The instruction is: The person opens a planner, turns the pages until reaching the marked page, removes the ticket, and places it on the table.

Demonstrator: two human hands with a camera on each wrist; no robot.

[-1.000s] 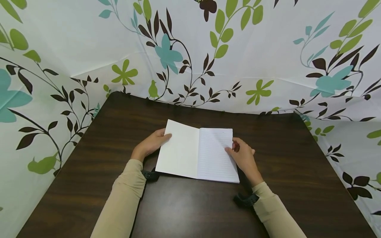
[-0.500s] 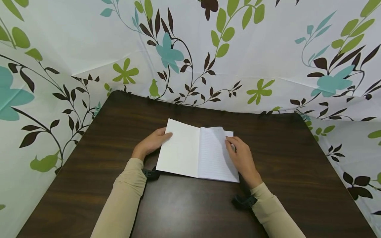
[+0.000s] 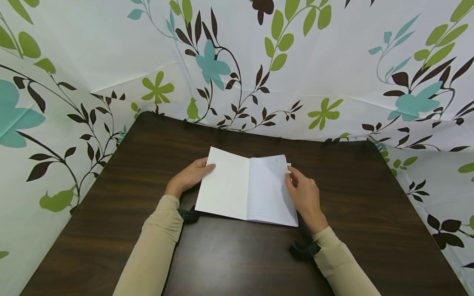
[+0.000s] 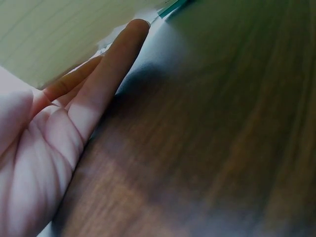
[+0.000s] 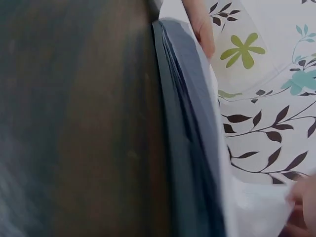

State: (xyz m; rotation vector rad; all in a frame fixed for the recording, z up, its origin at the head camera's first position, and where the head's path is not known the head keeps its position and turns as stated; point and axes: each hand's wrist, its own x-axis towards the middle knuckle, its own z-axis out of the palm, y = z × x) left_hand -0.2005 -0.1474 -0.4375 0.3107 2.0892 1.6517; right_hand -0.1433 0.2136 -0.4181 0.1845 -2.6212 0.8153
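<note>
An open notebook (image 3: 227,185) lies tilted a little on the table, its blank white left side facing up and ruled paper on the right. My left hand (image 3: 189,176) holds the left edge, thumb on top; in the left wrist view its fingers (image 4: 106,84) reach beneath the cover. With the fingertips of my right hand (image 3: 305,193) I pinch the outer edge of a lined page (image 3: 268,185), near its upper corner. That page is raised, and a sliver of the sheet below shows behind it. The right wrist view shows the notebook's page edges (image 5: 190,98) from the side.
The dark wood-grain table (image 3: 229,255) extends around the notebook on all sides. Behind and beside it hangs a white cloth (image 3: 281,90) printed with leaves and flowers. Dark straps (image 3: 305,250) sit at both wrists, below the light sleeves.
The lined page lay flat, then bowed inward at its upper right corner, and now stands lifted with its edge in my right fingers. My left hand keeps its hold on the notebook.
</note>
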